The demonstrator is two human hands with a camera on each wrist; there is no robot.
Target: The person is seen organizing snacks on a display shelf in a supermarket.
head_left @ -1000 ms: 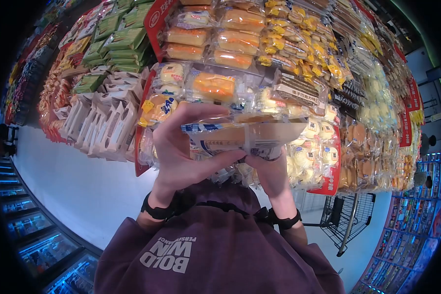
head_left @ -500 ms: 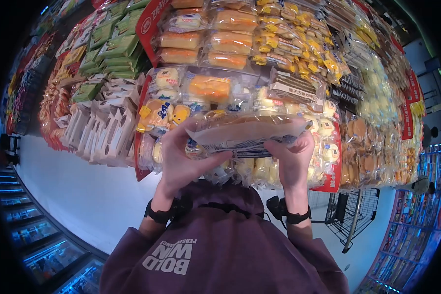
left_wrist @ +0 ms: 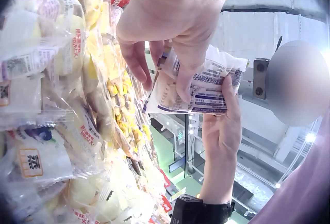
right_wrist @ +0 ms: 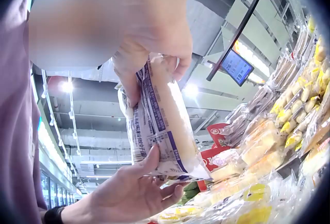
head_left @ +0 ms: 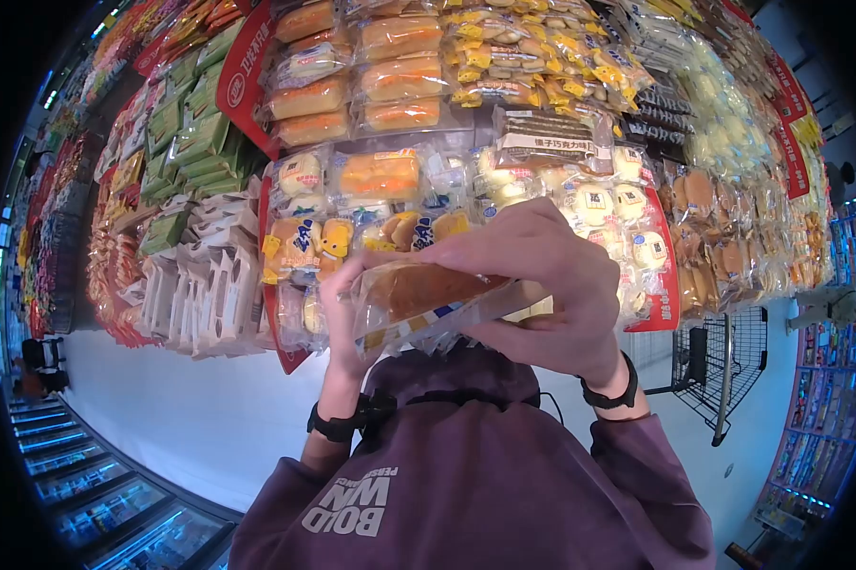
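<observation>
Both hands hold one clear-wrapped bread point(head_left: 423, 293) in front of the chest, above the near edge of the display. Its brown crust faces up in the head view, the pack tilted. My left hand point(head_left: 344, 309) grips the left end, thumb on the printed side and fingers beneath in the right wrist view. At the other end, my right hand point(head_left: 570, 290) arches over the wrapper, pinching it between thumb and fingers. Blue-and-white print and a barcode on the pack point(left_wrist: 209, 87) show in the left wrist view.
Packed breads point(head_left: 380, 176) fill the display just beyond the hands, with a brown chocolate-coloured pack point(head_left: 553, 140) lying on top. Upright beige packs point(head_left: 200, 290) stand left. A red divider point(head_left: 658, 275) borders the right side. A wire shopping cart point(head_left: 722, 370) stands at the right.
The wrapped bread has been turned, from lying crosswise to tilted with its crust showing. My right hand has come up over it. The display has shifted leftward in the head view.
</observation>
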